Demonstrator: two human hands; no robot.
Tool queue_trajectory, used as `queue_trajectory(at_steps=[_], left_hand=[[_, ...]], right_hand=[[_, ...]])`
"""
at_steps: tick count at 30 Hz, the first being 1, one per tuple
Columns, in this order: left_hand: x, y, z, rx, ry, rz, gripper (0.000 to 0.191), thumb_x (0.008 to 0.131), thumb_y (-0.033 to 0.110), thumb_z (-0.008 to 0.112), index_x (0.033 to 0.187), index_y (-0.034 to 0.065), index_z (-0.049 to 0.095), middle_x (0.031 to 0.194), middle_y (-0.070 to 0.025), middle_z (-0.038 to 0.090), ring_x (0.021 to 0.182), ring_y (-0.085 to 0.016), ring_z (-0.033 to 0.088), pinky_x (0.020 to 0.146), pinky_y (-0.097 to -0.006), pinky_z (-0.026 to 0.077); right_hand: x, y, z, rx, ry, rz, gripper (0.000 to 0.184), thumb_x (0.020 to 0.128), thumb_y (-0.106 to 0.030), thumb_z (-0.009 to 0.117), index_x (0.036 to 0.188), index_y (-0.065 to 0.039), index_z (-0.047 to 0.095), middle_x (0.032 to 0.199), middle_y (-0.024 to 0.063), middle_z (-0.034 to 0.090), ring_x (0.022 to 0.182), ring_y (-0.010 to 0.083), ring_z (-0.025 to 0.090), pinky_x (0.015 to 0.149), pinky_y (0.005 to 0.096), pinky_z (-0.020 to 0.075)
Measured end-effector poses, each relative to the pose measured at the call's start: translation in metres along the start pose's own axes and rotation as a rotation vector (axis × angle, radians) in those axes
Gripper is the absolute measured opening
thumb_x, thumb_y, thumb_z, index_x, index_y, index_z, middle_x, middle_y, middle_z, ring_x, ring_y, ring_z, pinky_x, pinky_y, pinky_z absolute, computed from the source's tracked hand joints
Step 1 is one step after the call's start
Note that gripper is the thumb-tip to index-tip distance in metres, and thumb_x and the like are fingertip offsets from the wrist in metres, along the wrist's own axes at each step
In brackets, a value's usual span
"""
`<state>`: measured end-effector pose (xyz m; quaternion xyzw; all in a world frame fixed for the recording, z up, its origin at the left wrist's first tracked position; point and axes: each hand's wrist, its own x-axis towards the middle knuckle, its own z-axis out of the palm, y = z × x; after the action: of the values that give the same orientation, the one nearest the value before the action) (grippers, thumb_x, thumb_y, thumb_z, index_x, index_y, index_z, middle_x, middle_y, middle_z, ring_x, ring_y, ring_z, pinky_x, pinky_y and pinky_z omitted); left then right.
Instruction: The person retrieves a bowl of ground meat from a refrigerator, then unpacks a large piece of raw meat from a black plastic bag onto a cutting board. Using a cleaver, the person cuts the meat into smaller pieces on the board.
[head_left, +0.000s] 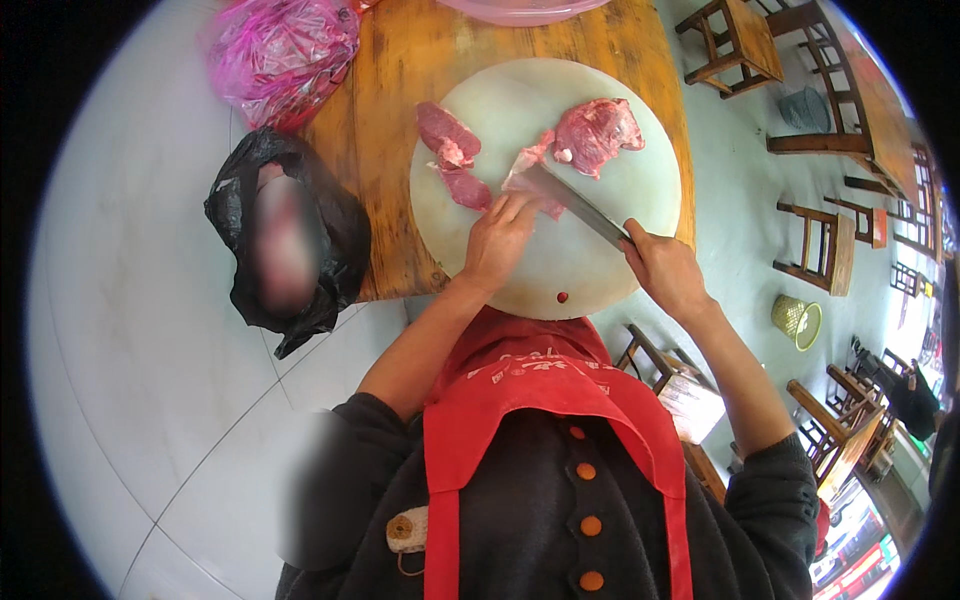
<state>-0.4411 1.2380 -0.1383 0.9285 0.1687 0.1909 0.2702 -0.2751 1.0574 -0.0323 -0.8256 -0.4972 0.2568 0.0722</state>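
Note:
My right hand (664, 268) grips the handle of a cleaver (577, 202) whose blade reaches up and left across a round cutting board (615, 285). Beneath the blade lies a piece of raw meat with pale fat (527, 166), partly hidden by the blade and fingers. My left hand (501, 238) rests its bent fingertips on that meat, close to the blade's left side. A larger chunk of raw meat (594, 135) lies at the board's upper right. At the left lie cut pieces of meat (448, 136), one reaching the board's rim.
The board stands on a wooden table (390, 187). Pink plastic bags (285, 60) and an open black plastic bag (345, 225) with blurred contents are at the left. A pink basin (525, 13) stands beyond the board. Wooden stools (750, 49) and a yellow-green wastebasket (793, 319) stand on the right.

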Motion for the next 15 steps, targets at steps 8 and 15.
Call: queue_trajectory(at_steps=[8,15], left_hand=[[0.0,-0.009,0.021,-0.041,0.07,-0.067,0.028,0.076,0.005,0.07,0.104,0.0097,0.068,0.108,-0.002,0.064,0.101,-0.022,0.061,0.085,-0.0331,0.053],[0.002,-0.014,0.026,-0.099,0.109,-0.095,0.023,0.077,0.009,0.071,0.1,0.01,0.069,0.103,-0.0018,0.066,0.096,-0.022,0.062,0.081,-0.033,0.054]], right_hand=[[0.026,-0.001,-0.014,-0.07,-0.161,-0.004,0.018,0.098,-0.022,0.05,0.102,-0.004,0.048,0.068,0.0189,0.061,0.067,0.0411,0.061,0.061,0.0517,0.0485],[0.04,-0.015,-0.008,-0.15,-0.17,-0.018,0.016,0.096,-0.02,0.052,0.101,-0.005,0.048,0.069,0.0166,0.062,0.067,0.0388,0.062,0.058,0.05,0.0485]])
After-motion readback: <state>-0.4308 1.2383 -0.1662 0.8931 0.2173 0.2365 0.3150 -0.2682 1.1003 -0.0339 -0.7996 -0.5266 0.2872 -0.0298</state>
